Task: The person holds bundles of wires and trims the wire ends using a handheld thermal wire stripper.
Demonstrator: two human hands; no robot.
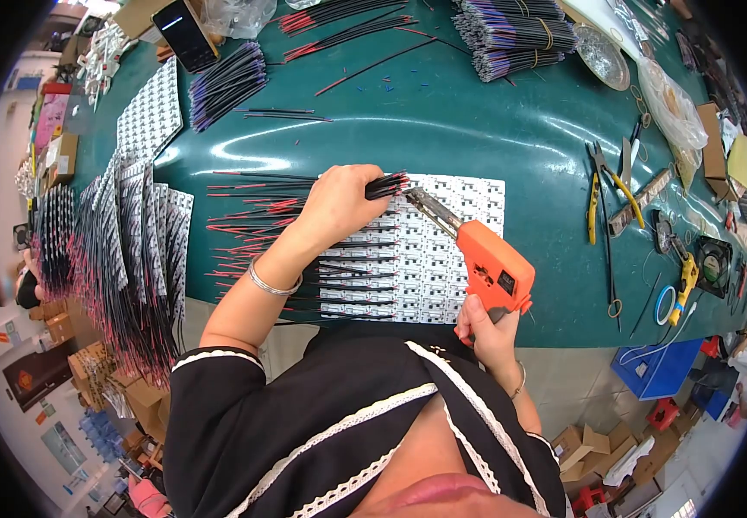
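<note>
Right hand [492, 335] closed round orange tool [496, 263], metal nose angled at wire ends. Left hand [339, 203] shut on black wires [385, 186], ends poking out, fingers clear, above white board sheet [477, 207] flat on green table [554, 173].

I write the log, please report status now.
Left hand closed on black wires. Right hand grips orange tool, tip near wire ends. More wires cover part of white panel.
</note>
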